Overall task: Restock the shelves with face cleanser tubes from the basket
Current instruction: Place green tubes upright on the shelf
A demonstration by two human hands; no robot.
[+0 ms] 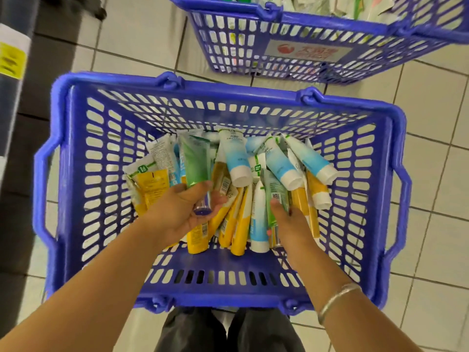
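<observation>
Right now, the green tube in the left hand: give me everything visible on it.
The green tube is a soft, glossy squeeze tube, green fading paler toward its flat crimped end, which points away from the person. Its cap end, dark blue as far as can be told, points toward the person. The left hand grips its lower part, fingers curled round it, holding it tilted above the other tubes in the blue basket. Its print is too blurred to read.

A second blue basket (253,29) stands on the tiled floor (142,34) at the top of the view, with green and white packets (317,6) inside and a label with a red logo (308,52) on its near wall. At the left edge, a dark post (11,102) carries a yellow sticker (11,60). Dark trousers (228,331) show at the bottom.
</observation>
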